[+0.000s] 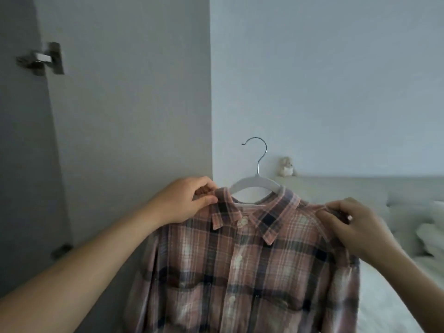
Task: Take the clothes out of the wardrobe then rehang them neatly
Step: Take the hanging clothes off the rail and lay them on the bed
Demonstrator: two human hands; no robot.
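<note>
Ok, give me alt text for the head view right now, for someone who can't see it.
Two hands hold up a pink plaid shirt on a white hanger, the left hand pinching the shoulder by the collar and the right hand pinching the other shoulder. Behind are a grey wardrobe door and a bed.

No text, label, brand, number or sign can be read anywhere, neither on the plaid shirt point(242, 265) nor around it.

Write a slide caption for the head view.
Both hands, left and right, pinch a plaid shirt by its shoulders on a white hanger.
</note>
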